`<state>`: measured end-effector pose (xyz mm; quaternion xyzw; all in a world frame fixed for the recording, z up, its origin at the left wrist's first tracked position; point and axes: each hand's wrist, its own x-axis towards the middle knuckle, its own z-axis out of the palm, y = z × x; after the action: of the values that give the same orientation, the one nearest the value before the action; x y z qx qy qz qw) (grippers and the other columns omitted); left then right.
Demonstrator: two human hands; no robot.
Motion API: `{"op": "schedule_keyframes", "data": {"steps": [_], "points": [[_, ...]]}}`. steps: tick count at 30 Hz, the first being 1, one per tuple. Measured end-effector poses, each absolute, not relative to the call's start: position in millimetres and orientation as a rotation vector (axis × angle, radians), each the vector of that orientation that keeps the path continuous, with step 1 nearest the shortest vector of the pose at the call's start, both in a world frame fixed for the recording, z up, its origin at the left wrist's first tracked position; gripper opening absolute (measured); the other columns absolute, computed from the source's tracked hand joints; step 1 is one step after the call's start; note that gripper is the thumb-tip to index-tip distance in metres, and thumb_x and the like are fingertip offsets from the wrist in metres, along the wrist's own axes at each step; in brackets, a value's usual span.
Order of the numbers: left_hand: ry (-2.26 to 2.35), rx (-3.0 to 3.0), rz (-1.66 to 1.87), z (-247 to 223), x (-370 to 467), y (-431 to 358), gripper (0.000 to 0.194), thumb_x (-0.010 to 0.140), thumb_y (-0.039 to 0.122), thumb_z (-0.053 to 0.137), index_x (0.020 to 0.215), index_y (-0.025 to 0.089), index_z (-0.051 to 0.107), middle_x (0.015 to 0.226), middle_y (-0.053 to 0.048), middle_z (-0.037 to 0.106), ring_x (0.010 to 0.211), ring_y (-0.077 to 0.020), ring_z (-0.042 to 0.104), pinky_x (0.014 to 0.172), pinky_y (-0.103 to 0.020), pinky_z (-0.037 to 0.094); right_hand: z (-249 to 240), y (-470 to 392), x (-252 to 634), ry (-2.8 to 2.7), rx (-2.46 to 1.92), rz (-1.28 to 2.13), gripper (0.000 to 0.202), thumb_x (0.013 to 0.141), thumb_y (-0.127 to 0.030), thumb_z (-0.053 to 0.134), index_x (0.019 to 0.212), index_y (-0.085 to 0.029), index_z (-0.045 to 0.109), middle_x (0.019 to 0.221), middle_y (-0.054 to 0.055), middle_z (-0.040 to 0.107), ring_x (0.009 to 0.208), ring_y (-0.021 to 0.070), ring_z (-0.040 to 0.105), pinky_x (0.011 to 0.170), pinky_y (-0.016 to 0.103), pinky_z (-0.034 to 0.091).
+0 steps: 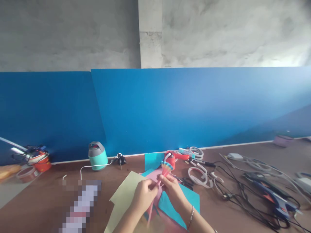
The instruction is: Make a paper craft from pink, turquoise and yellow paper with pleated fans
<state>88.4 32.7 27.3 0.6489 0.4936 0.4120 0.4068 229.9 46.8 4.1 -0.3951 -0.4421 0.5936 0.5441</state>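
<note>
Over the coloured paper sheets I hold a small paper flower with a fanned head striped in blue, yellow and pink, on a thin pink stem. My left hand pinches the stem below the head. Higher up, just under the fan, my right hand grips it between thumb and fingers. Beneath my hands lie a pale yellow sheet, a blue sheet and pink paper partly hidden by the hands. Dark-handled scissors rest partly on the paper, beyond my right hand.
A teal and grey device with a white cable and keys stand at the back left. Behind the flower is a red tape dispenser. White strip coils, black cables and a blue glue gun spread rightward. A blue partition bounds the table.
</note>
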Motion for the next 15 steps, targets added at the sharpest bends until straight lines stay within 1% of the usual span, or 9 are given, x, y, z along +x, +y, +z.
{"op": "schedule_keyframes", "data": {"steps": [2,4,6,9,12,15], "points": [[1.278,1.713,1.108,28.8,88.1,31.7,0.024,0.078,0.036,0.056,0.064,0.02,0.068,0.065,-0.006,0.067,0.065,-0.0214,0.058,0.064,-0.029,0.038,5.6,45.6,229.3,-1.029,-0.938,1.408,0.034,0.068,-0.049,0.07,0.075,-0.015,0.066,0.061,-0.002,0.049,0.057,0.0098,0.039,0.054,0.022,0.032],[1.299,1.747,1.248,30.2,86.0,31.1,0.015,0.075,0.031,0.059,0.066,0.023,0.069,0.065,-0.006,0.066,0.067,-0.0231,0.056,0.068,-0.03,0.037,6.8,44.2,228.7,-1.018,-0.966,1.382,0.036,0.068,-0.051,0.07,0.07,-0.015,0.064,0.06,-0.001,0.049,0.057,0.0103,0.039,0.056,0.023,0.033],[1.301,1.791,1.389,31.3,82.6,31.7,0.007,0.072,0.025,0.063,0.066,0.025,0.068,0.065,-0.006,0.064,0.069,-0.0242,0.054,0.075,-0.033,0.036,6.9,43.4,228.6,-1.036,-1.017,1.349,0.039,0.068,-0.053,0.068,0.066,-0.014,0.063,0.059,0.0,0.051,0.057,0.011,0.041,0.057,0.025,0.034],[1.334,1.972,1.466,32.4,77.6,33.3,0.011,0.074,0.019,0.061,0.067,0.026,0.065,0.065,-0.004,0.061,0.07,-0.0233,0.054,0.086,-0.037,0.031,5.9,43.6,229.5,-1.019,-1.063,1.303,0.041,0.071,-0.055,0.063,0.067,-0.014,0.064,0.061,0.002,0.054,0.056,0.0124,0.043,0.056,0.026,0.034],[1.47,2.152,1.49,33.2,74.3,33.8,0.014,0.079,0.017,0.054,0.071,0.025,0.064,0.071,-0.004,0.061,0.075,-0.0227,0.054,0.082,-0.034,0.031,6.2,44.8,231.1,-0.904,-1.002,1.236,0.035,0.072,-0.051,0.062,0.067,-0.017,0.059,0.061,0.001,0.054,0.055,0.0122,0.041,0.054,0.025,0.032],[1.571,2.138,1.576,33.9,71.8,33.8,0.014,0.08,0.018,0.053,0.074,0.024,0.064,0.072,-0.004,0.061,0.074,-0.0221,0.054,0.075,-0.031,0.032,8.5,45.0,231.4,-0.877,-0.952,1.209,0.032,0.07,-0.045,0.066,0.061,-0.019,0.052,0.054,-0.003,0.049,0.052,0.0102,0.037,0.053,0.024,0.031]]}}
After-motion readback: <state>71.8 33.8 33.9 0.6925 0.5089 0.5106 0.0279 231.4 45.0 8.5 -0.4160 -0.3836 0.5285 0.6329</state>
